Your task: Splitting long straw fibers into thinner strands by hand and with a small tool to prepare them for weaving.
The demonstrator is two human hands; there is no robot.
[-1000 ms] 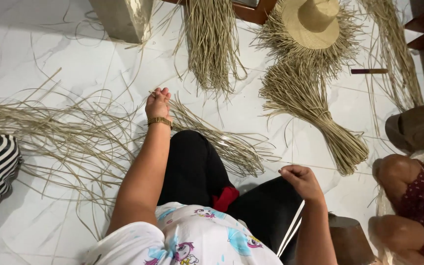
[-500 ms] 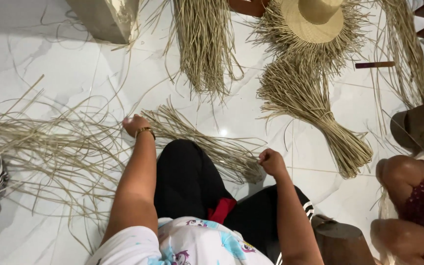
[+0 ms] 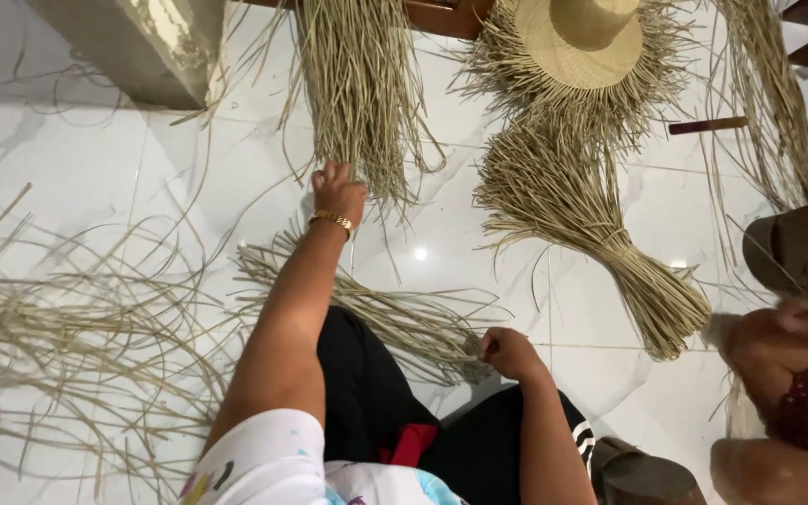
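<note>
My left hand, with a gold bracelet on the wrist, stretches forward over the white tile floor and touches the lower end of a hanging bundle of dry straw. My right hand is closed on the end of a small straw bundle that lies across the floor beside my black-trousered knee. A wide spread of loose straw covers the floor on my left.
A tied straw sheaf lies to the right, below a partly woven straw hat with loose fringe. Another person's arm and knee are at the right edge. A concrete post base stands at the top left.
My left hand has reached forward from the loose straw on the floor to the hanging bundle. My right hand has moved left and taken hold of the small bundle's end.
</note>
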